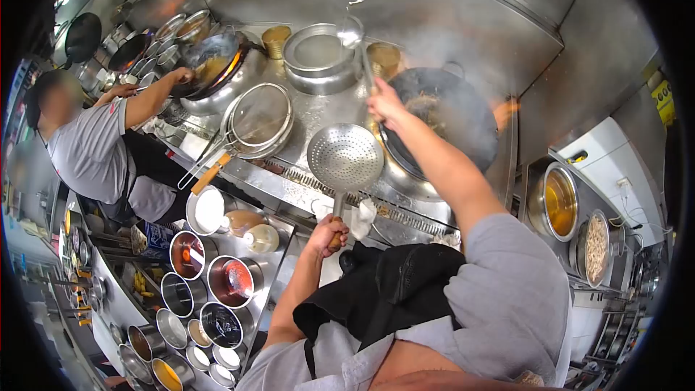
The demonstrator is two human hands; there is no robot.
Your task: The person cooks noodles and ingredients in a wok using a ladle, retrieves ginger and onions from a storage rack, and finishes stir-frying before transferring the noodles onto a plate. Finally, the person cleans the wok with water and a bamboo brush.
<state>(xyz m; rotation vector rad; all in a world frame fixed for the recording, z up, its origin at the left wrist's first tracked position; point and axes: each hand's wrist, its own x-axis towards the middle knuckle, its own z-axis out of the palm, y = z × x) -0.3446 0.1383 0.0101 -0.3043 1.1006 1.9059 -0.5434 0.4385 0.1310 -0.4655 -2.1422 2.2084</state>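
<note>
My left hand (329, 237) is closed around the wooden handle of a perforated skimmer (345, 158), whose round bowl hangs over the front of the metal range. In my right hand (385, 105) is the long handle of a ladle (350, 31). The ladle's bowl is raised above a wide metal pot (322, 81) at the back. Right beside my right forearm, a large black wok (463, 153) steams, with dark food inside partly hidden by the steam.
Left of me a co-worker (94, 141) handles a flaming wok (230, 65). A wire strainer (260, 114) rests over a pot. Several sauce pots (235, 281) crowd the lower-left counter. To the right stand a pot of yellow liquid (559, 203) and a pan of pale food (597, 246).
</note>
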